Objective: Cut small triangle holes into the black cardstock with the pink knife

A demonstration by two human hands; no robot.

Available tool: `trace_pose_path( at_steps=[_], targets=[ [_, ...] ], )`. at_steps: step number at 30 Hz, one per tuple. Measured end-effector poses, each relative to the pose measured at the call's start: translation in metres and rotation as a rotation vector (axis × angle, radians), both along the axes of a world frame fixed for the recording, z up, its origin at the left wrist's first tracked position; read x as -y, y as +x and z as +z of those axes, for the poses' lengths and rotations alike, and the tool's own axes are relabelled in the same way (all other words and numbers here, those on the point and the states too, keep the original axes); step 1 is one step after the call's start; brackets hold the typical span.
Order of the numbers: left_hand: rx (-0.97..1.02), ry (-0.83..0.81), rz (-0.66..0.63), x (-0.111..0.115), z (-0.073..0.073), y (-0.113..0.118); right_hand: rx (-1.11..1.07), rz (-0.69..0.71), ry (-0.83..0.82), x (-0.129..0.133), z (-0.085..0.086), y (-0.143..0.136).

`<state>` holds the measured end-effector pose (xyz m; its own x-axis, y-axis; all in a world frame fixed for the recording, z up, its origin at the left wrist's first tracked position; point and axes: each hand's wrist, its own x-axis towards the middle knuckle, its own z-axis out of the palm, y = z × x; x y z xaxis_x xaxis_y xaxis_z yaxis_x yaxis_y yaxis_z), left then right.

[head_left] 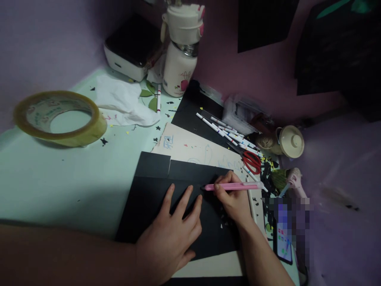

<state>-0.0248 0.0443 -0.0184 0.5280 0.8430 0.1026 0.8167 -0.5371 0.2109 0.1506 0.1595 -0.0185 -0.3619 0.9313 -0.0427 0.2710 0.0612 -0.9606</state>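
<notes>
My left hand (174,230) lies flat with spread fingers on a sheet of black paper (149,198). A pink pen (232,186) is pinched in my right hand (233,198), its dark tip at the black paper just right of my left fingertips. A smaller black piece (153,163) lies along the sheet's top left edge. Under the black paper is a pale sheet (190,145) with blue marks drawn on it. Just right of my right hand lies a white stick-like pen (252,200), partly covered.
A large roll of clear tape (99,125) lies left, near white tissue (119,95). Behind stand a white bottle (180,67) and a black-topped box (133,39). Several markers (220,129), red-handled scissors (251,162), black scraps and a phone (284,242) are on the right.
</notes>
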Motion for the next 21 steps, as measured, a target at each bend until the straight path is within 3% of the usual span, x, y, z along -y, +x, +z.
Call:
trace_pose_path(
  at_steps=[21],
  targets=[
    [-0.004,-0.026,-0.011,-0.0006,0.0011,-0.0008,-0.036,-0.046,0.025,-0.0028,0.0009,-0.0023]
  ],
)
